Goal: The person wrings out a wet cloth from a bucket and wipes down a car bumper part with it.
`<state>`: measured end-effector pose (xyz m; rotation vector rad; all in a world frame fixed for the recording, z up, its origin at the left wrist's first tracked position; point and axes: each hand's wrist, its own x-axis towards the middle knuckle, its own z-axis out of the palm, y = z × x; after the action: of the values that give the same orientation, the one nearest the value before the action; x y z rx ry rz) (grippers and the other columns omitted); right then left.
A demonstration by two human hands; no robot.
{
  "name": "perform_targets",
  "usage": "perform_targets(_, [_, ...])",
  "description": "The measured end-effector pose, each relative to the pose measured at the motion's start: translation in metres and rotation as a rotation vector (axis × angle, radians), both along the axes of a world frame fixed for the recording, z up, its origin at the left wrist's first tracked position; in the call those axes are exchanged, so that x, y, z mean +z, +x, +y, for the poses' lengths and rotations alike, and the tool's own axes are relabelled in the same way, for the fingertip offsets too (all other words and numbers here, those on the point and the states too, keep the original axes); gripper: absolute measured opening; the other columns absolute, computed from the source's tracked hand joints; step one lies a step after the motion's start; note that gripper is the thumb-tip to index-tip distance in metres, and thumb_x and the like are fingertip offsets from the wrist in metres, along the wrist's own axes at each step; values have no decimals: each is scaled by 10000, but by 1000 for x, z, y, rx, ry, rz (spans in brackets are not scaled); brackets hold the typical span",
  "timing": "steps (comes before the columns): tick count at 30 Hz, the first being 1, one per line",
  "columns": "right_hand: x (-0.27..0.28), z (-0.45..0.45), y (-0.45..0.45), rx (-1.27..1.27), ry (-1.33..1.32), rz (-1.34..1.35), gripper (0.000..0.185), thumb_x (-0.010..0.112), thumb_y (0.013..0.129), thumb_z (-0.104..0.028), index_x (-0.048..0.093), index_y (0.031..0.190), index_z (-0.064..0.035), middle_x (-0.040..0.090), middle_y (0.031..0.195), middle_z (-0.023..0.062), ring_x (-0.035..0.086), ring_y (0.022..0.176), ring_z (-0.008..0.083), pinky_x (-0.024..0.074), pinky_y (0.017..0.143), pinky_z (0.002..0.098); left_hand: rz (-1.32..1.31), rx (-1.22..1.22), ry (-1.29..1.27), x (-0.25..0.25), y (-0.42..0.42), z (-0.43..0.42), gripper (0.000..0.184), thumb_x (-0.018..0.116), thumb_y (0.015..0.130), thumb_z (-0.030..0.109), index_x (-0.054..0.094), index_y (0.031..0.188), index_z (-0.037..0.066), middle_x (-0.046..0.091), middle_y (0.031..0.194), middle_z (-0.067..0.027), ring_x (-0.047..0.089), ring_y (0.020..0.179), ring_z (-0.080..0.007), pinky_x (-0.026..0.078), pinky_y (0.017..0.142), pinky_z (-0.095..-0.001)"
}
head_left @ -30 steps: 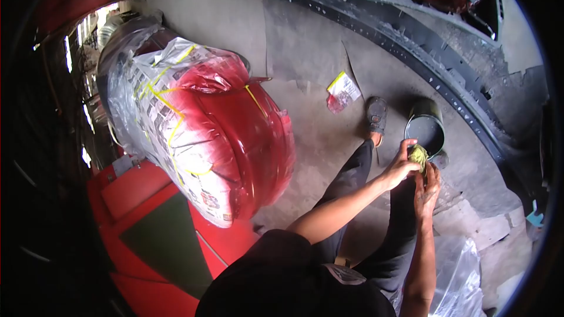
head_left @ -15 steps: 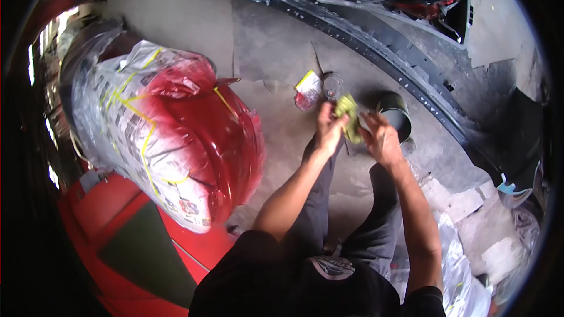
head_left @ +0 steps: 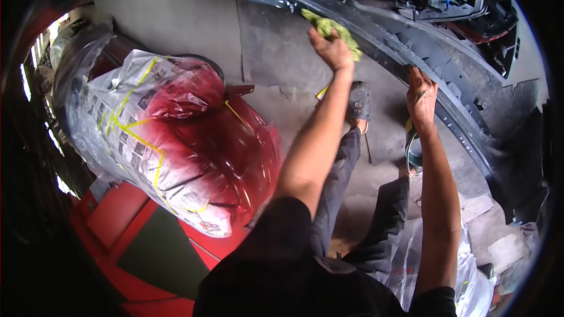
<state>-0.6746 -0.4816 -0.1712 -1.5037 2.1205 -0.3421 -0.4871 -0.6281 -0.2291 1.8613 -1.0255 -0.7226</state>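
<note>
A crumpled yellow-green cloth is in my left hand, pressed against the near edge of a long, dark, curved car bumper. The fingers on that side are partly hidden by the cloth. Farther right along the same edge, my right hand grips the bumper with its fingers curled over the rim. Just below that hand is a dark round can, partly covered by my forearm.
To the left stands a car part sprayed red, masked with newspaper, plastic and yellow tape. Red bodywork lies below it. Lamp units rest beyond the bumper. My shoe is on the concrete floor, and clear plastic sheeting lies at lower right.
Both hands have moved forward from over the floor to the bumper. The cloth, earlier between the two hands, is now in the left only, and the right has taken hold of the edge.
</note>
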Motion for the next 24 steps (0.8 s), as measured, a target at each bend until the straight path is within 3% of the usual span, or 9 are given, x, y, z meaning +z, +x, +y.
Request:
perform_targets(5, [5,-3,1,8,-38,9,354,521,881,0,655,1202,-72,690,979,137,660,959,324,438,922,443,-15,-45,75,40,75,-112,370,640,798,-117,518,1138,-39,567,1175,-172,596,1056,-295,455,955,-405])
perform_targets(8, [9,-6,1,15,-132,24,268,577,926,-7,672,1173,-49,697,974,145,659,949,326,456,914,429,-63,-115,-351,29,97,-132,352,653,781,-128,507,1084,-23,546,1107,-138,578,978,-258,465,922,-391])
perform_targets(9, [8,-7,-1,15,-108,28,272,576,926,-5,673,1176,-50,696,976,144,658,954,325,453,920,427,275,-36,-443,39,92,-136,347,638,788,-134,503,1084,-12,505,1055,-106,538,975,-236,449,935,-370])
perform_targets(13, [6,-8,2,5,-44,21,284,565,935,-6,671,1195,-49,688,979,136,652,980,314,434,957,419,-219,-8,-327,17,76,-129,341,589,812,-138,511,1109,10,514,1113,-134,540,1035,-255,439,943,-361])
perform_targets(14, [6,-7,4,-6,-64,6,283,564,938,-9,670,1197,-48,685,976,135,651,981,313,433,959,418,469,202,-316,18,65,-125,399,581,777,-130,524,1146,12,527,1157,-157,544,1066,-280,438,940,-379])
perform_targets(15, [6,-6,4,-12,-82,-9,282,562,941,-12,669,1200,-46,683,973,134,650,983,312,432,960,417,-348,9,-119,10,66,-106,469,601,751,-112,526,1199,5,537,1171,-175,554,1091,-290,446,937,-405])
perform_targets(19, [3,-1,2,46,-172,35,314,576,895,13,678,1185,-53,683,941,121,657,941,299,441,933,423,67,-152,-174,17,90,-109,379,684,749,-93,602,1112,-20,637,1032,-186,635,982,-340,482,902,-437])
perform_targets(20, [4,-3,1,44,-111,40,369,565,865,42,671,1204,-55,678,922,119,653,920,296,440,929,430,-201,-117,-100,29,93,-116,298,704,759,-87,624,1041,-37,656,969,-170,643,918,-340,488,890,-430])
perform_targets(24, [-1,-2,0,22,-137,48,424,513,870,33,652,1253,-87,671,940,99,651,938,287,419,985,443,-114,-165,-257,95,103,-173,351,708,809,-55,548,1121,-49,618,1025,-175,615,921,-297,479,896,-406])
